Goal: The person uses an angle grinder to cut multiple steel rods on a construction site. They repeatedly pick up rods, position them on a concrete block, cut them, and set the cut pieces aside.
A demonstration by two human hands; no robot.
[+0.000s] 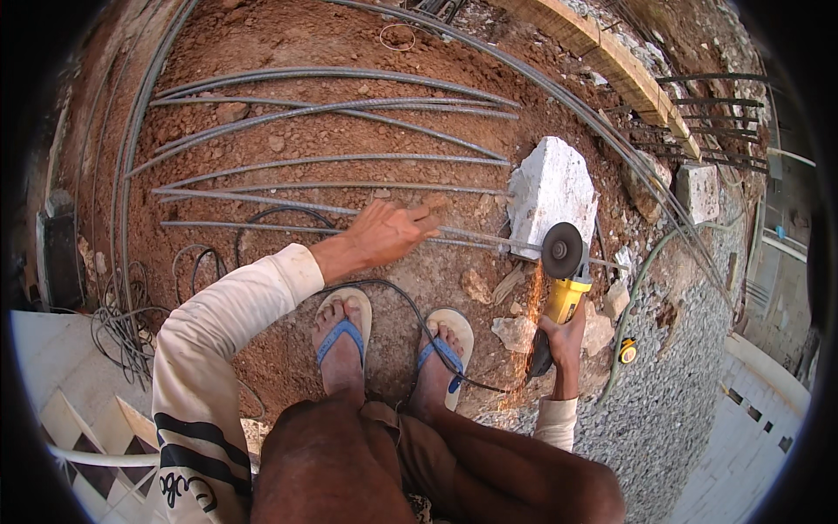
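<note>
My left hand [384, 234] is closed round a steel rebar rod [476, 237], which runs out to the right across the front of a white stone block [550, 188]. In my right hand [565, 339] is a yellow and black angle grinder [566, 301], its fingers wrapped round the body. The dark grinder disc [562, 250] meets the rod just past the block's near edge. Orange sparks [531, 319] stream down from there toward my right wrist. A black power cord [410, 306] trails from the grinder's rear past my feet.
Several more rebar rods [332, 162] lie across the red soil beyond my left hand. My sandalled feet [345, 341] stand close to the cord. A yellow tape measure [628, 351] lies on gravel [663, 410] to the right, beside a green hose [621, 336]. A timber plank [611, 65] lies at the far right.
</note>
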